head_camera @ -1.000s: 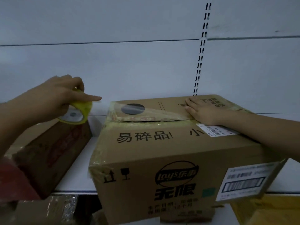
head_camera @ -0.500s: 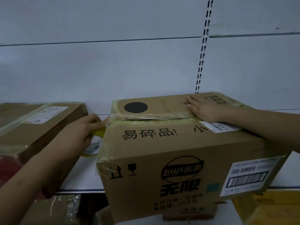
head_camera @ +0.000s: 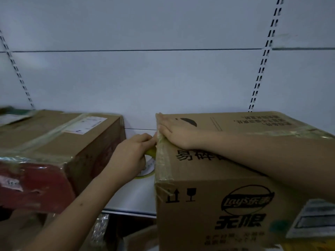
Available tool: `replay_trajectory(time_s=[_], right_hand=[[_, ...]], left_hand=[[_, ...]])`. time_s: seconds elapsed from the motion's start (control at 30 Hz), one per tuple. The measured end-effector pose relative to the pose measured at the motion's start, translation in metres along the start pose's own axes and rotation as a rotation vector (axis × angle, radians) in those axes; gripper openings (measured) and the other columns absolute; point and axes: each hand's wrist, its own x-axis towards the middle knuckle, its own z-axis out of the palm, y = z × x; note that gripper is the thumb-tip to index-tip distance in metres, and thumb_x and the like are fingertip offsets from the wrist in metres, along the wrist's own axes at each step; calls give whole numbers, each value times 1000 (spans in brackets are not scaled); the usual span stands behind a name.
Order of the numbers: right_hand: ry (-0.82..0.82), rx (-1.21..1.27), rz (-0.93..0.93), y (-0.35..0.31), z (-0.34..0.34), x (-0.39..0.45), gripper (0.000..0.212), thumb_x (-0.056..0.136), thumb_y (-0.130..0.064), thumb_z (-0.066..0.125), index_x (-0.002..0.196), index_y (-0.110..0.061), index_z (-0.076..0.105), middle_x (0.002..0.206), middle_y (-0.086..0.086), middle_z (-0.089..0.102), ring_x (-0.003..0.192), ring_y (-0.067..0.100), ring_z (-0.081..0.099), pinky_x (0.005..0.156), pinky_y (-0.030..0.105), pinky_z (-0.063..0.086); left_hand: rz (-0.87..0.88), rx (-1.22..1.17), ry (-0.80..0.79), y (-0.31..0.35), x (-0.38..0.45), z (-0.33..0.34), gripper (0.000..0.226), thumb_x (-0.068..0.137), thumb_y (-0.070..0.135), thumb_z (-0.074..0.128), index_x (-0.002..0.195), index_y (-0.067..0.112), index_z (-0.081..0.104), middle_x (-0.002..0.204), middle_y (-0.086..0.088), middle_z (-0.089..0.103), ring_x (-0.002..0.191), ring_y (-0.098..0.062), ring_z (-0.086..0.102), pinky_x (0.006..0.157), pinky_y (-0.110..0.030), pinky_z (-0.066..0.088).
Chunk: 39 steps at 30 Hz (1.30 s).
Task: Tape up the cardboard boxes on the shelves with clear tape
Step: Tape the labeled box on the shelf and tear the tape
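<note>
left hand gripping tape roll, against chip box's left side | right hand lying flat, fingers straight, pressing tape on chip box top-left edge | chip box sitting at shelf front edge, hanging over it | second box sitting left, apart

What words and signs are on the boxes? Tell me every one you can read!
"Lay's" logo, "无限" under it: front of the brown cardboard chip box.
"易碎": its top, rest hidden by an arm.
Up-arrows and glass signs: front left.
Top print, barcode sticker, small front print: blurred.
White label on the left cardboard box: unreadable.
</note>
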Motion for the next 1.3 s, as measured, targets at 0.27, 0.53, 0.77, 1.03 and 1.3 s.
replay_trajectory(time_s=[0.27, 0.53, 0.77, 1.03, 1.3], right_hand=[[-26, 37, -63, 6, 6, 3, 75, 93, -64, 3, 158, -26, -3, 166, -5, -7, 152, 8, -5, 124, 40, 1], [-23, -18, -78, 4, 6, 8, 60, 105, -48, 21, 158, -28, 2, 166, -2, -6, 152, 10, -4, 122, 40, 0], [-29, -14, -54, 2, 5, 8, 77, 94, -69, 13, 158, -28, 3, 166, -3, -6, 152, 12, -2, 124, 41, 1], [-74, 39, 305, -38, -19, 14, 63, 83, -59, 53, 125, -12, 56, 139, 16, 52, 126, 33, 50, 105, 46, 42], [-166, -54, 589, -73, -6, 19, 88, 95, -23, 50, 155, -5, -10, 163, 19, 10, 151, 34, 9, 112, 39, 31]], left_hand=[[-4, -97, 1, -3, -4, -1, 71, 72, 4, 38, 138, 20, 60, 117, 0, 65, 101, -26, 62, 71, -45, 57], [-156, -412, -5, -7, -17, -5, 71, 76, -8, 41, 129, 31, 68, 131, 27, 57, 123, -3, 52, 103, -27, 46], [-152, -383, 9, -3, -23, 6, 66, 79, 1, 44, 135, 32, 62, 134, 26, 57, 111, -6, 52, 93, -23, 44], [-440, -968, -124, -24, -12, -18, 49, 85, 32, 51, 133, 29, 61, 126, 9, 62, 117, -5, 57, 95, -20, 48], [-512, -871, -67, -18, -12, -2, 19, 99, 35, 58, 101, 20, 70, 97, 3, 68, 84, 0, 61, 68, -13, 43]])
